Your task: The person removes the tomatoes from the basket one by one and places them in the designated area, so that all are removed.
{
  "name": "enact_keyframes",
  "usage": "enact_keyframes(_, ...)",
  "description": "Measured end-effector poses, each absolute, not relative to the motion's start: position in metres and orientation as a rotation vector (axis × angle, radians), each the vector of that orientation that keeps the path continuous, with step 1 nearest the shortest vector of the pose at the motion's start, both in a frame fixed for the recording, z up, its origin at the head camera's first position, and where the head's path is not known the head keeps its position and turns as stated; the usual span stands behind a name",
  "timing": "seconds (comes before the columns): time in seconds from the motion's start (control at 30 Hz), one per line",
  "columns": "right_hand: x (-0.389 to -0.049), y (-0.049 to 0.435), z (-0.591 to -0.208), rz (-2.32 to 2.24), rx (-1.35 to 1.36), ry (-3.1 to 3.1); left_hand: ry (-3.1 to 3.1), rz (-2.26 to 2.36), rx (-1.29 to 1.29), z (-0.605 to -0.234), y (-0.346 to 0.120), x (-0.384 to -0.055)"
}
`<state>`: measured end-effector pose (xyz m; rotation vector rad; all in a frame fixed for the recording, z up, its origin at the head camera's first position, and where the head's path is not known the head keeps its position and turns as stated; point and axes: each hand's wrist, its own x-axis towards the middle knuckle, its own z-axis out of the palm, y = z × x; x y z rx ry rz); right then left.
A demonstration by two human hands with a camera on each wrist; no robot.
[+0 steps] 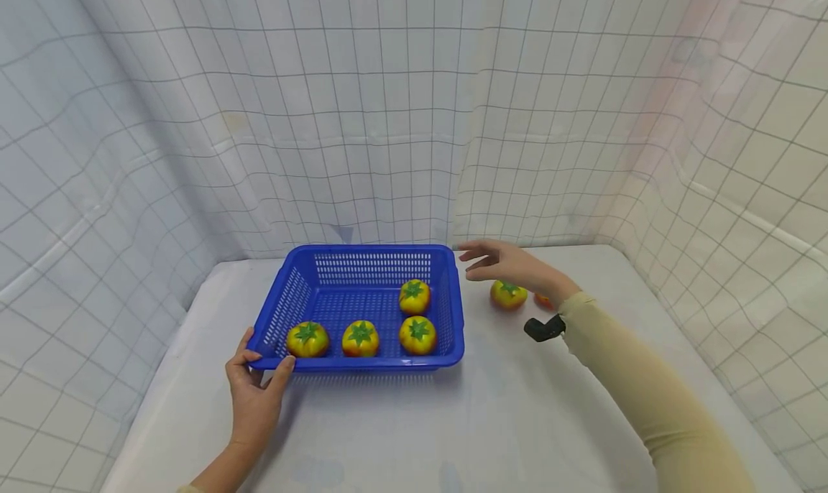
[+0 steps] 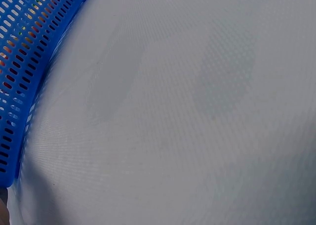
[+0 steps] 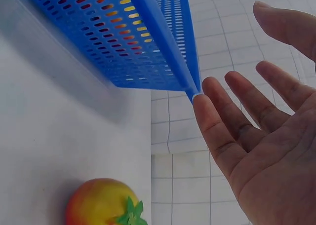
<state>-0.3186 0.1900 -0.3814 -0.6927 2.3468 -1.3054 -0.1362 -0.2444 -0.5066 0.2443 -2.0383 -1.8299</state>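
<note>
A blue plastic basket (image 1: 362,364) with slotted walls sits on the white table, several yellow-and-red, tomato-like fruits inside it. Three of them, including one fruit (image 1: 307,340), lie along the near wall; another fruit (image 1: 415,297) is farther back at the right. My left hand (image 1: 254,399) grips the near left corner, thumb over the front rim and fingers at the left rim. Beside the far right corner, my right hand (image 1: 507,261) has its fingers extended and holds nothing. In the right wrist view, a fingertip (image 3: 203,106) is right at the basket's rim corner.
Right of the basket, a fruit (image 1: 508,296) lies on the table (image 1: 517,407), with an orange-red fruit (image 1: 543,301) partly hidden by the right wrist. A black device (image 1: 545,328) is strapped to that wrist. Grid-patterned white curtains (image 1: 388,119) enclose the table's back and sides.
</note>
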Motion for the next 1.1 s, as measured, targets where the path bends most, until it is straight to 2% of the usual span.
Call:
enact_keyframes(0.53,-0.337,0.133,-0.373,-1.161,-0.811,2.332,-2.050,-1.810,0.243,-0.507,-0.245,-0.136)
enact_keyframes(1.1,-0.362,0.086,-0.371,-0.741,-0.915,2.366,-2.018,-1.833,0.225,-0.507,-0.246,-0.136)
